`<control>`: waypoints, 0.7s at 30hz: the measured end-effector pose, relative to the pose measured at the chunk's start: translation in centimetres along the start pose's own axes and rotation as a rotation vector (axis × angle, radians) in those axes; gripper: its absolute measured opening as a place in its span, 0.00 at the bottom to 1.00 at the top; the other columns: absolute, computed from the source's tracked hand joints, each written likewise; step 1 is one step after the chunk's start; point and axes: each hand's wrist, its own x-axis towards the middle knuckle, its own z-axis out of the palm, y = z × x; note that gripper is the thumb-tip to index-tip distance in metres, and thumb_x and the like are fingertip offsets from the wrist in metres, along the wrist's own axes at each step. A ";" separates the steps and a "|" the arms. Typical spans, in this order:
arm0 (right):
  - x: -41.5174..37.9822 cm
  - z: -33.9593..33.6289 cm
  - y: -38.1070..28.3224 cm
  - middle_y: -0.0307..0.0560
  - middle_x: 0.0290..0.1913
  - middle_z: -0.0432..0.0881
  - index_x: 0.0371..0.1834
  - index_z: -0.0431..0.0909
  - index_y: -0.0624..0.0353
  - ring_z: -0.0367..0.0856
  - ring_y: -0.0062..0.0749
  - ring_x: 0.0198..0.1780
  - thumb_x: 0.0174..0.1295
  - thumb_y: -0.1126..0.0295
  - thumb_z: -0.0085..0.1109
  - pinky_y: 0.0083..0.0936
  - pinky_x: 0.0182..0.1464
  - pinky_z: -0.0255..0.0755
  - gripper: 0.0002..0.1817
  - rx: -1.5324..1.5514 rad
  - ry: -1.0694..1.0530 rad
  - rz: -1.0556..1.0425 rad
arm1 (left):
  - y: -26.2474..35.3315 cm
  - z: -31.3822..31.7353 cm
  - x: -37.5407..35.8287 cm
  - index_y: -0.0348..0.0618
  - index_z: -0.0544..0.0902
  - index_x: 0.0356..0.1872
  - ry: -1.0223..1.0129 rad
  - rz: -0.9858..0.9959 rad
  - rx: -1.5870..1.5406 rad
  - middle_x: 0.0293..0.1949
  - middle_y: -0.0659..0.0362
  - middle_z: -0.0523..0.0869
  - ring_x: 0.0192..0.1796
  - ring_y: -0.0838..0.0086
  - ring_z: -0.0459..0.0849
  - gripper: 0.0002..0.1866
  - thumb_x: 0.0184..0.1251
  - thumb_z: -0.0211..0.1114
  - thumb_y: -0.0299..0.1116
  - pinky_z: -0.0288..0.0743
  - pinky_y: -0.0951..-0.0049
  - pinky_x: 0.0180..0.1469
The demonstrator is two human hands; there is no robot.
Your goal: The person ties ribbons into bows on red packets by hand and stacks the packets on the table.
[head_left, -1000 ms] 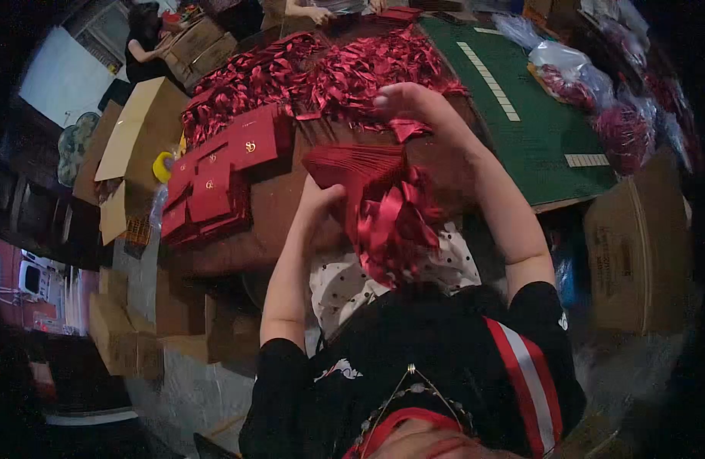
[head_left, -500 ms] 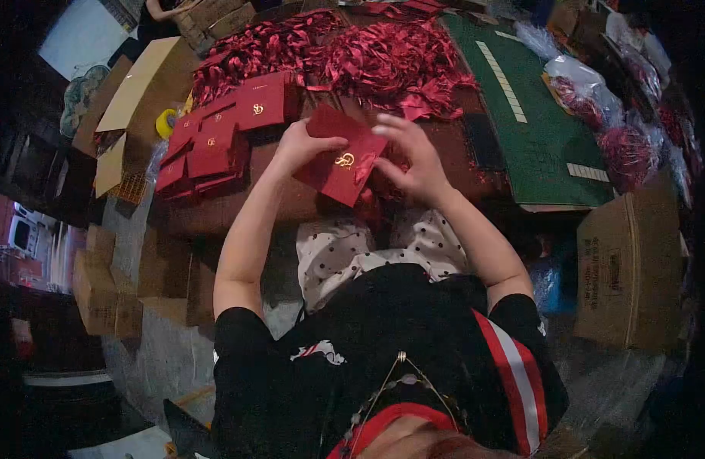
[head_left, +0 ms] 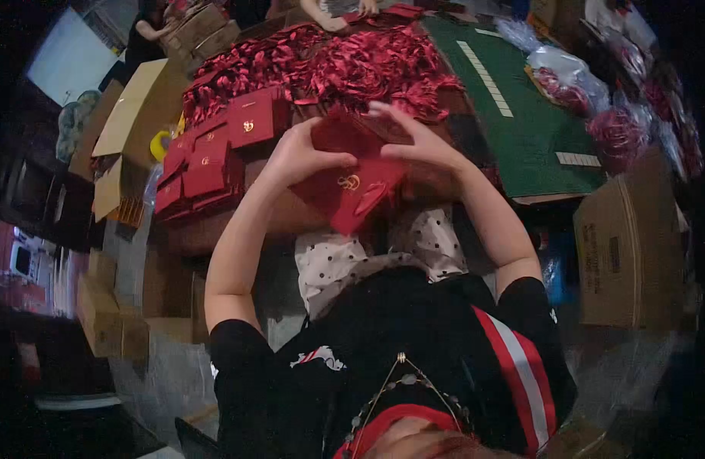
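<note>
My left hand [head_left: 302,157] is closed on the left edge of a flat red packet [head_left: 329,187], its thumb lying across the face. A gold emblem marks the packet, and a loop of shiny red ribbon [head_left: 370,199] hangs over its lower right. Fingers spread and slightly blurred, my right hand [head_left: 425,145] hovers at the packet's right side, its thumb close to the edge. To the left on the table lie stacked red packets [head_left: 205,174] with the same gold emblem.
Heaped red ribbons [head_left: 360,65] cover the table's far side. At right lies a green mat [head_left: 521,130] with white strips, beside plastic-wrapped bundles [head_left: 570,84]. Cardboard boxes [head_left: 631,245] stand on both sides. Another person's hand [head_left: 333,23] reaches in at the far edge.
The packet has shifted slightly down and tilted, with the ribbon loop now showing over it. My right hand's fingers have spread wider. Another person's hands have come into view at the far edge.
</note>
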 end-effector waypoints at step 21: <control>-11.7 3.1 1.0 0.48 0.58 0.81 0.68 0.68 0.66 0.79 0.29 0.58 0.55 0.64 0.77 0.30 0.62 0.72 0.39 0.475 0.311 0.487 | 0.2 7.6 3.8 0.34 0.80 0.57 -0.528 -0.136 -0.494 0.49 0.58 0.88 0.50 0.74 0.85 0.33 0.48 0.83 0.34 0.79 0.70 0.56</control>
